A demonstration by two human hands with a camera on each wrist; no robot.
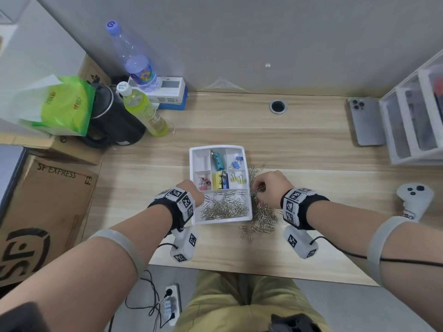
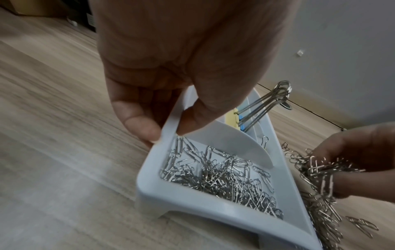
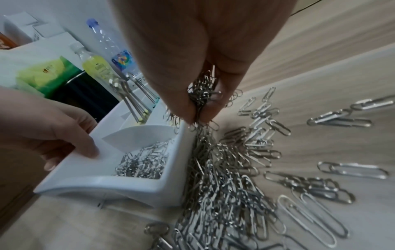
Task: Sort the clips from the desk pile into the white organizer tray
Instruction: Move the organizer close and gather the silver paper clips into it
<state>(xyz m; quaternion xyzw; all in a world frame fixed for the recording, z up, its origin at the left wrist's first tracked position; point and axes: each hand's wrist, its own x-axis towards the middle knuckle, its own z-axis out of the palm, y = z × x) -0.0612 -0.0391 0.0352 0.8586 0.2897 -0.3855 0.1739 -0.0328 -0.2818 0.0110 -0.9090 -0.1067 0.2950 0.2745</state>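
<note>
Head view shows the white plastic organizer tray (image 1: 249, 178) sitting mid-way across the pale wood-grain counter (image 1: 299, 149), with a loose pile of silver wire paper clips (image 1: 262, 218) lying against its right wall. The right hand (image 1: 269, 184) hangs over that pile, its grip pinched around a dangling bunch of paper clips (image 3: 203, 94), thumb and fingertips (image 3: 183, 110) pressed together just beside the tray's right rim. The left hand (image 1: 191, 191) steadies the tray's left edge, thumb inside the rim and fingers (image 2: 138, 123) outside it, pinching the wall of the wide front compartment, which already carries a heap of sorted silver paper clips (image 1: 224, 207). Behind that, smaller compartments keep teal, blue, yellow and pink binder clips (image 1: 218, 160). A clear water bottle with a purple cap (image 1: 133, 56), a yellow-green drink bottle (image 1: 143, 109), a green snack bag (image 1: 62, 104) and a black kettle (image 1: 115, 123) crowd the far left corner, well apart from the tray. A grey phone (image 1: 365, 121) lies far right beside a clear drawer unit (image 1: 412, 121), and a white game controller (image 1: 413, 200) rests near the right forearm. Both forearms reach forward, wrists banded with marker-covered cuffs.
</note>
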